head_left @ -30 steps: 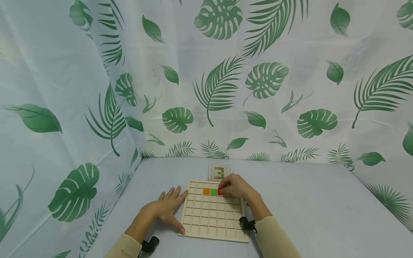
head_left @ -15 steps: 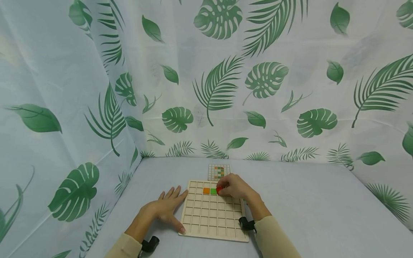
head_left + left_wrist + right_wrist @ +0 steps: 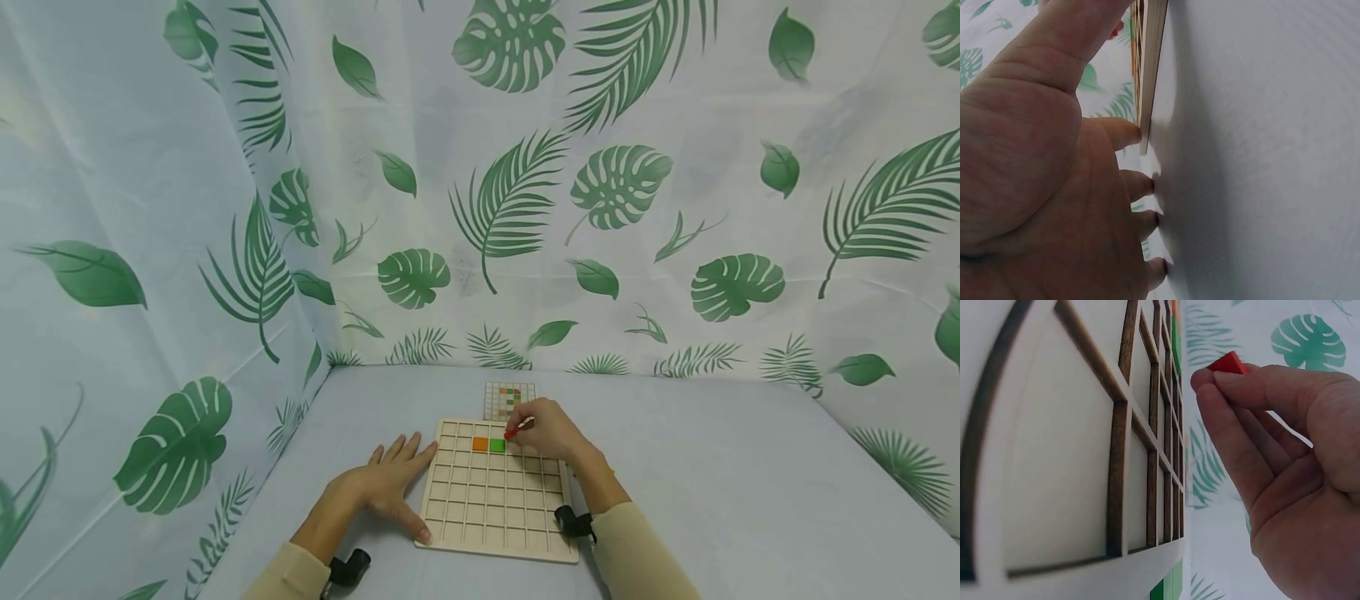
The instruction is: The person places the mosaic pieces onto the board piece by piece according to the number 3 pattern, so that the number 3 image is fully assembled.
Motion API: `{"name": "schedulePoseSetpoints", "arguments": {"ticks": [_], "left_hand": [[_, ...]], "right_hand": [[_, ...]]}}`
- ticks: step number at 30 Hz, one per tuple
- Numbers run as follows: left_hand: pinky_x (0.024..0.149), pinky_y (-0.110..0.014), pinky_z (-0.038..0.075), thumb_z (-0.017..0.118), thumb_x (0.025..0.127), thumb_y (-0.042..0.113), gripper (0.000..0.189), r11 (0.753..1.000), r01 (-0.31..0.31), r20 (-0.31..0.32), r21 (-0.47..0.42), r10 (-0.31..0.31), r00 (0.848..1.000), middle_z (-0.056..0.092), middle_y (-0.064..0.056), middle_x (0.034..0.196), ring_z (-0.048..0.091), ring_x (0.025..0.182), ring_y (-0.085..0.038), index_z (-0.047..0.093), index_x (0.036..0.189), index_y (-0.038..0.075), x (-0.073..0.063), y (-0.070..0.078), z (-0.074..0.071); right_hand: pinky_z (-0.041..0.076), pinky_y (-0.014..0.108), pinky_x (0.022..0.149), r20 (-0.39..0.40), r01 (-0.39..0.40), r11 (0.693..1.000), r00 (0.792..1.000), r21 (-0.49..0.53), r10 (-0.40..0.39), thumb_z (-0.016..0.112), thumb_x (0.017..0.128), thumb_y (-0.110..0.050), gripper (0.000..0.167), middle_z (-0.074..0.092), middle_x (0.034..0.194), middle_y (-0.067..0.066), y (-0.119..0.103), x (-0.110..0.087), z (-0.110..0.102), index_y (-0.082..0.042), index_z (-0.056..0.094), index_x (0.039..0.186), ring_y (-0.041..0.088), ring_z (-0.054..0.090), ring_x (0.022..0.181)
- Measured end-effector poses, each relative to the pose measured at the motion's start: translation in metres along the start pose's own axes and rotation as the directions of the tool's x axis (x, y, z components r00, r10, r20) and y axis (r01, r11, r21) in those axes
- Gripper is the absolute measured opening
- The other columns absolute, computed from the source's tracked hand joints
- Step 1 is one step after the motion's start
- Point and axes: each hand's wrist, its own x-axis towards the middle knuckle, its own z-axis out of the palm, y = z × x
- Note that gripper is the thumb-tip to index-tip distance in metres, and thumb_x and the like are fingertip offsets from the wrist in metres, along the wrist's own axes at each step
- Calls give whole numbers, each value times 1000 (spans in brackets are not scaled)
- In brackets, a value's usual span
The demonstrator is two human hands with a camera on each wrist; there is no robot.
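My right hand [image 3: 549,430] pinches a small red tile [image 3: 1229,364] between thumb and fingertips, tilted and raised over the wooden grid board [image 3: 480,500]. In the head view the red tile is beside a flat green tile [image 3: 497,445], which lies in a cell of an upper row. Left of that green tile lies an orange tile [image 3: 480,444]. My left hand [image 3: 386,490] is spread along the board's left side, thumb at the near left corner and index finger at the edge. In the left wrist view the other fingertips [image 3: 1141,222] rest on the table.
Behind the board lies a small printed grid card [image 3: 510,402] with a coloured pattern, partly hidden by my right hand. Green pieces [image 3: 1172,581] show past the board's edge in the right wrist view. A leaf-print curtain [image 3: 487,208] hangs behind the pale table [image 3: 750,483].
The red tile has come up from the cell right of the green tile and turned on edge in my right fingers. My left hand and the board have kept their places.
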Motion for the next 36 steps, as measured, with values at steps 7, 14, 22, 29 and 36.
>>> {"name": "schedulePoseSetpoints", "arguments": {"ticks": [7,14,22,29,36], "left_hand": [[127,-69,6,92,58,71,143,1000,-3,1,6,3,1000,7,-18,175,3,162,-43,17,168,21,0,0,0],[127,-69,7,92,57,72,143,1000,6,2,9,-6,1000,8,-18,175,3,162,-43,18,168,21,0,1,-1],[127,-68,7,90,59,74,142,999,17,-1,30,-17,1000,8,-18,175,4,162,-42,17,168,20,0,1,0],[127,-68,7,90,59,73,141,999,17,-7,29,-17,1000,8,-18,175,3,162,-42,17,168,20,0,1,0],[127,-69,6,91,59,71,141,1000,6,-7,6,-6,1000,7,-19,175,2,162,-43,18,168,19,-1,1,0]], "right_hand": [[60,32,71,27,-11,997,1000,-81,13,74,94,-3,8,78,97,4,-2,-2,-3,-7,80,94,14,72,85],[60,31,70,35,-2,994,999,-105,5,76,91,-1,9,78,92,3,-3,-3,-4,-8,81,88,14,70,82],[60,31,69,43,-1,992,999,-126,6,79,90,-4,6,79,91,2,-5,-4,-5,-8,83,91,14,71,81],[59,29,66,46,-2,981,999,-196,12,83,89,-12,6,78,86,-1,-7,-3,-3,-7,82,89,11,68,77],[57,30,66,43,30,966,999,-257,-20,84,86,-8,5,75,81,-4,-7,-2,1,-11,80,85,10,66,73]]}}
